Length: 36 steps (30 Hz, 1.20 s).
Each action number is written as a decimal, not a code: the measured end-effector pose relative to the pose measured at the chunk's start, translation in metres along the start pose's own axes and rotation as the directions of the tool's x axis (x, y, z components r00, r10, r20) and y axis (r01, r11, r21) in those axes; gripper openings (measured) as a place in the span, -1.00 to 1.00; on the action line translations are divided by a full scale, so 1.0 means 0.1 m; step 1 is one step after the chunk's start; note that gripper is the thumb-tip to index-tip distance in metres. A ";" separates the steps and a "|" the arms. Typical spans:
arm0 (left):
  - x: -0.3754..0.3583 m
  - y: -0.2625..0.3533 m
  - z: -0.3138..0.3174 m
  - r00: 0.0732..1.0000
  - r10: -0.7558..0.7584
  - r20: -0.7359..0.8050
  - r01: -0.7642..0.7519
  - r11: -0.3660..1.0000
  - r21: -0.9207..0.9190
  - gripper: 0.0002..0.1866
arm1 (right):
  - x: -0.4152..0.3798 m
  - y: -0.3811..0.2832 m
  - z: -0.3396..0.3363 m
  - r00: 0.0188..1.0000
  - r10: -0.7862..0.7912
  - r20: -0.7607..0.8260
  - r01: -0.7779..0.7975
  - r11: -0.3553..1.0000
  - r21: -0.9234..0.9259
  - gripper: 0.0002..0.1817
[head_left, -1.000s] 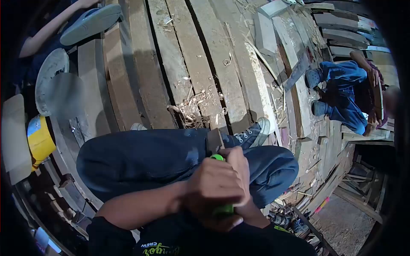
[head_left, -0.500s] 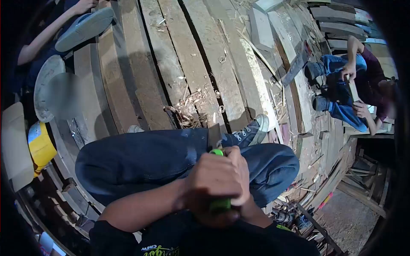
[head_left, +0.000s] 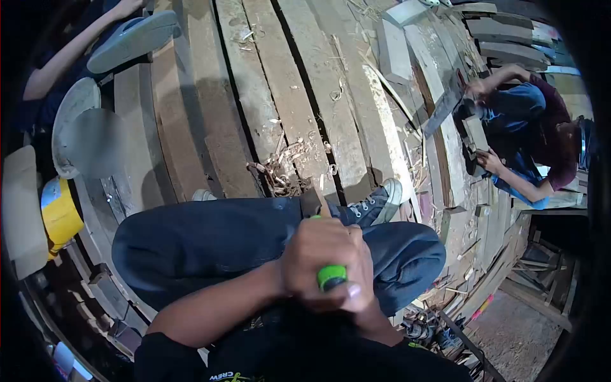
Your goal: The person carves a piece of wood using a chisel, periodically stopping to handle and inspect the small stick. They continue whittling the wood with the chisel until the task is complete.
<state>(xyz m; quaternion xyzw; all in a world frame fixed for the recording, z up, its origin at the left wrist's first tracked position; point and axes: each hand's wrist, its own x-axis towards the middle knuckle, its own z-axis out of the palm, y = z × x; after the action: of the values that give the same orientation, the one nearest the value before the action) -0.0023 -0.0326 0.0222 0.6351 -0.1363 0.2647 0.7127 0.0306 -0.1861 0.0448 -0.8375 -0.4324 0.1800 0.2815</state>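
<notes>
My left hand (head_left: pixel 321 254) is wrapped round a green-handled tool (head_left: pixel 331 276), whose end shows below the fingers. Pressed against its right side, my right hand (head_left: pixel 363 270) is closed too, apparently round the same handle, though its fingers are mostly hidden. Beyond my knuckles, between my legs, a dark flat blade (head_left: pixel 310 204) and a thin light wood strip (head_left: pixel 321 200) stick out. Curled wood shavings (head_left: pixel 286 167) lie on the planks just past my shins.
Rough planks (head_left: pixel 254 95) with dark gaps form the floor. At right, a co-worker (head_left: pixel 547 127) holds a wood block (head_left: pixel 475 134) near a wide blade (head_left: pixel 443 111). Another person's sandal (head_left: pixel 133 41), a round lid (head_left: pixel 67 140) and a yellow container (head_left: pixel 60 216) are at left.
My hands have tilted, showing more of the green handle's end, and the wood strip now shows past them. The co-worker has lowered the wood and moved one hand to the wide blade.
</notes>
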 end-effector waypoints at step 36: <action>0.05 -0.18 -0.01 1.000 0.009 0.002 -0.009 0.998 0.059 -0.79 | 0.03 0.00 0.06 0.989 0.150 -0.006 -0.147 0.973 0.176 -0.53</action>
<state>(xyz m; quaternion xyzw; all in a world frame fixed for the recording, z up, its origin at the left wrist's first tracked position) 0.0112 -0.0315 0.0099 0.6556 -0.1319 0.2711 0.6923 0.0289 -0.1823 0.0398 -0.8411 -0.3484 0.2296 0.3442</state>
